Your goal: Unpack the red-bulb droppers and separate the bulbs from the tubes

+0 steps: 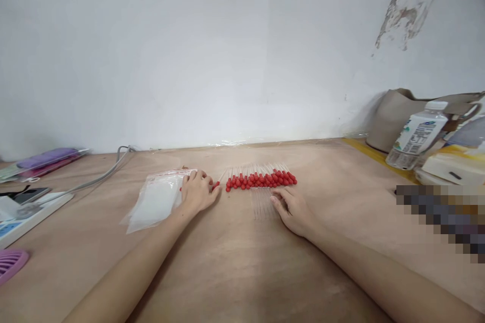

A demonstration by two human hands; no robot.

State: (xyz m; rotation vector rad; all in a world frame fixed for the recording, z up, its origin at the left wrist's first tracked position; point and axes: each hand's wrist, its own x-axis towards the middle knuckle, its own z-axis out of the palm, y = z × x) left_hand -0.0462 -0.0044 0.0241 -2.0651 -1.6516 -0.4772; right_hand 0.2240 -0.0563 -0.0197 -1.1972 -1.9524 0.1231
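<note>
A row of red-tipped sticks with pale shafts lies across the middle of the table, red ends toward me. My left hand rests palm down at the row's left end, fingers apart, partly over the clear plastic bags. Bits of red show beside its thumb and at its outer fingers; what lies beneath the palm is hidden. Below the row lie several thin clear strips or tubes, too faint to name surely. My right hand lies at their right edge, fingers loosely bent, thumb apart from the index finger.
On the right stand a plastic bottle, a grey-brown bag and a pale box. Along the left are a power strip with a grey cable, purple pouches and a purple slotted object. A wall bounds the back.
</note>
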